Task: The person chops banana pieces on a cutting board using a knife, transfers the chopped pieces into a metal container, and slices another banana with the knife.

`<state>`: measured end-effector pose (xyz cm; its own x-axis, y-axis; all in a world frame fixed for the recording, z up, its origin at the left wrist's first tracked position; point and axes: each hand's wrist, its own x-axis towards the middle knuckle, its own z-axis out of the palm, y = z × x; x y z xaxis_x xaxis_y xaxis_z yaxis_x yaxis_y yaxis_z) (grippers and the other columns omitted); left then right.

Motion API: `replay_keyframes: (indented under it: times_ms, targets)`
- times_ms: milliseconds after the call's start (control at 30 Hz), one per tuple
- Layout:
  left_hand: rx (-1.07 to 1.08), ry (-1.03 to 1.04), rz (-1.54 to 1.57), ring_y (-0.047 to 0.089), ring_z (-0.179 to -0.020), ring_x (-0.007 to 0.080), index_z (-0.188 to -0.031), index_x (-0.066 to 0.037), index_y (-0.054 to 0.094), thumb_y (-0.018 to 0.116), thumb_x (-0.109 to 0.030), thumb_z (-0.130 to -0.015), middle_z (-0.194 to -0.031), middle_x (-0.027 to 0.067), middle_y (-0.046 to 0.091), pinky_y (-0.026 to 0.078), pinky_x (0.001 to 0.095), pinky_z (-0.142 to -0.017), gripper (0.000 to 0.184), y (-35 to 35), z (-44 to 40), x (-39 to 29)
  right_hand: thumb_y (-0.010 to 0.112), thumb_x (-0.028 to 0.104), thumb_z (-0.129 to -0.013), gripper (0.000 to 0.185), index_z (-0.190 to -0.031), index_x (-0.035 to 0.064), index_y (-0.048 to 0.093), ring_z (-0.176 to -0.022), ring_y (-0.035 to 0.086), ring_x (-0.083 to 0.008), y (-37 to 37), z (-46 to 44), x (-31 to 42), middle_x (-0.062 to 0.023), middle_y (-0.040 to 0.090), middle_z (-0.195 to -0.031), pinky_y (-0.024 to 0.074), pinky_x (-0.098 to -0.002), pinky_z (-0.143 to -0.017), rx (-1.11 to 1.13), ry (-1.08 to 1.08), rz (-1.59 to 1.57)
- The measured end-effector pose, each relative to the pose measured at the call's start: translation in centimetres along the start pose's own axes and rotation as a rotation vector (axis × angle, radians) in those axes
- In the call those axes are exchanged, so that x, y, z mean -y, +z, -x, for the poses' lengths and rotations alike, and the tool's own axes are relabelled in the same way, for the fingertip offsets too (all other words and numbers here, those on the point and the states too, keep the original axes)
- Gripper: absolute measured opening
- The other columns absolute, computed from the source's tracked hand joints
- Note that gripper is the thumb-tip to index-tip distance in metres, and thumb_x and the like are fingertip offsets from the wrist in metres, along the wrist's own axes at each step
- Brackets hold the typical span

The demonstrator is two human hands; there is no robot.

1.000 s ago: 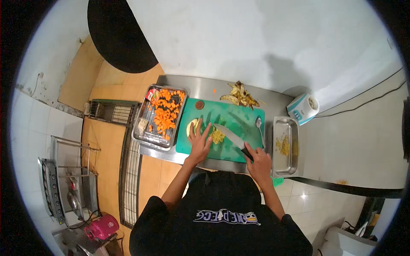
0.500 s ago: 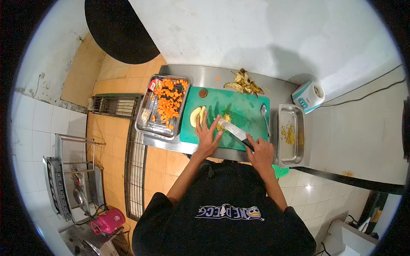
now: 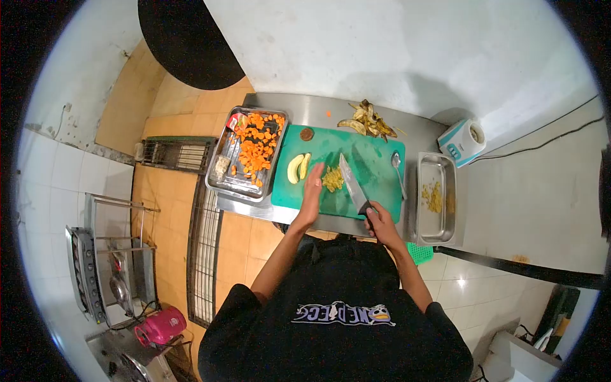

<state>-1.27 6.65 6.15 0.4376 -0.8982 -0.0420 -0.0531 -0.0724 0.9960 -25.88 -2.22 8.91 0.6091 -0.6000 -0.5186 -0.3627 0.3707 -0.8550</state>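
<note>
My right hand (image 3: pixel 380 223) grips the black handle of a kitchen knife (image 3: pixel 354 183), its blade angled up and left over the green cutting board (image 3: pixel 382 172). Just left of the blade lies a small heap of chopped banana (image 3: pixel 332 179). On the heap's other side my left hand (image 3: pixel 311 196) is held edge-down, fingers stretched out and holding nothing. Peeled banana pieces (image 3: pixel 295 169) rest on the board to the left of that hand. A spoon (image 3: pixel 397 167) lies along the board's right edge, and a round brown piece (image 3: pixel 307 134) sits near its top left.
A metal tray (image 3: pixel 277 167) of cut carrots (image 3: pixel 256 156) stands at the left. Banana peels (image 3: pixel 368 121) lie behind the board. To the right are a steel pan (image 3: pixel 439 219) with chopped yellow bits and a white-and-blue appliance (image 3: pixel 461 143). The wall rises behind the counter.
The knife has lifted off the chopped banana and swung to its right, blade now steeper. My left hand has left the blade and straightened beside the heap, which is gathered more compactly.
</note>
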Motion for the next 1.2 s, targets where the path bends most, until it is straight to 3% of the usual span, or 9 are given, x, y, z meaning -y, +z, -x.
replay_keyframes:
  times_ms: [133, 200, 300, 400, 467, 567, 767, 1067, 1200]
  targets:
    - [0.018, -0.065, 0.293, 0.014, -0.158, 0.0309, -0.165, -0.016, 0.026, 0.022, -0.068, -0.105, -0.172, 0.0106, 0.016, 0.014, 0.0551, -0.125, 0.08, 1.0, -0.2, -1.1, 0.051, 0.023, -0.109, 0.048, -0.156, 0.0156, 0.042, -0.056, 0.045, -0.0071, 1.7, -0.2, 0.5, -0.0001, 0.053, -0.072, 0.0395, -0.0237, -0.052, 0.036, -0.105, -0.052]
    - [-0.015, -0.331, 0.934, 0.02, -0.155, 0.033, -0.163, -0.016, 0.03, 0.026, -0.085, -0.094, -0.169, 0.0114, 0.025, 0.018, 0.0608, -0.122, 0.098, 1.2, -0.1, -2.0, 0.051, 0.022, -0.109, 0.049, -0.157, 0.0159, 0.042, -0.057, 0.045, -0.007, 2.1, -0.3, 0.3, 0.0, 0.053, -0.073, 0.0401, -0.0237, -0.052, 0.052, -0.172, -0.018]
    - [0.144, -0.341, 1.323, 0.008, -0.159, 0.0302, -0.163, -0.009, 0.029, 0.02, -0.089, -0.091, -0.173, 0.0079, 0.014, 0.011, 0.0586, -0.123, 0.108, 0.6, 0.0, -2.7, 0.051, 0.02, -0.109, 0.05, -0.158, 0.0166, 0.041, -0.06, 0.045, -0.0061, 2.4, -0.9, 0.2, 0.0009, 0.052, -0.073, 0.04, -0.0231, -0.053, 0.002, -0.201, 0.036]
    - [0.141, -0.372, 1.406, 0.013, -0.157, 0.0295, -0.161, -0.007, 0.031, 0.019, -0.091, -0.09, -0.172, 0.0069, 0.019, 0.009, 0.058, -0.124, 0.111, 0.6, 0.6, -3.5, 0.052, 0.019, -0.108, 0.048, -0.156, 0.0149, 0.045, -0.063, 0.046, -0.0066, 1.8, -1.9, 0.3, 0.001, 0.052, -0.072, 0.0408, -0.0244, -0.057, -0.077, -0.366, 0.207]
    - [0.202, -0.34, 1.433, 0.015, -0.156, 0.0285, -0.161, -0.006, 0.031, 0.019, -0.092, -0.089, -0.17, 0.0069, 0.022, 0.008, 0.0582, -0.123, 0.113, 0.5, 0.8, -3.9, 0.055, 0.018, -0.104, 0.047, -0.151, 0.0132, 0.05, -0.069, 0.063, -0.0271, 1.6, -2.0, 1.2, -0.0167, 0.068, -0.088, 0.0518, -0.0413, -0.071, -0.112, -0.458, 0.38]
    - [0.245, -0.332, 1.458, 0.025, -0.15, 0.0289, -0.16, -0.005, 0.033, 0.023, -0.093, -0.088, -0.164, 0.008, 0.033, 0.014, 0.0582, -0.122, 0.114, 0.5, 0.9, -3.7, 0.055, 0.019, -0.104, 0.048, -0.151, 0.0136, 0.05, -0.08, 0.069, -0.0363, 2.0, -1.8, 2.3, -0.0237, 0.07, -0.1, 0.0527, -0.043, -0.078, -0.117, -0.452, 0.47]
    - [0.176, -0.389, 1.356, 0.034, -0.146, 0.0301, -0.159, -0.004, 0.035, 0.028, -0.093, -0.086, -0.16, 0.0117, 0.041, 0.017, 0.0558, -0.122, 0.115, 0.5, 0.4, -4.5, 0.053, 0.021, -0.105, 0.047, -0.151, 0.0124, 0.05, -0.093, 0.072, -0.0413, 2.4, -1.7, 1.2, -0.0264, 0.07, -0.113, 0.0535, -0.0447, -0.081, -0.039, -0.436, 0.445]
    - [0.16, -0.465, 1.248, 0.034, -0.148, 0.0317, -0.157, 0.002, 0.034, 0.026, -0.095, -0.085, -0.16, 0.0139, 0.041, 0.02, 0.0501, -0.123, 0.121, 1.4, -1.3, -3.1, 0.049, 0.023, -0.109, 0.05, -0.158, 0.0119, 0.041, -0.062, 0.047, -0.0085, 2.3, -1.5, 0.8, -0.0012, 0.054, -0.076, 0.0416, -0.0256, -0.056, 0.172, -0.195, 0.073]
    - [0.149, -0.426, 1.148, 0.03, -0.15, 0.0313, -0.158, 0.001, 0.033, 0.027, -0.098, -0.081, -0.163, 0.0126, 0.037, 0.016, 0.0532, -0.123, 0.125, 0.9, -1.9, -3.2, 0.05, 0.026, -0.108, 0.054, -0.159, 0.0136, 0.038, -0.061, 0.047, -0.0089, 1.5, 0.6, 4.3, -0.0008, 0.053, -0.075, 0.0422, -0.0253, -0.057, 0.221, -0.062, -0.167]
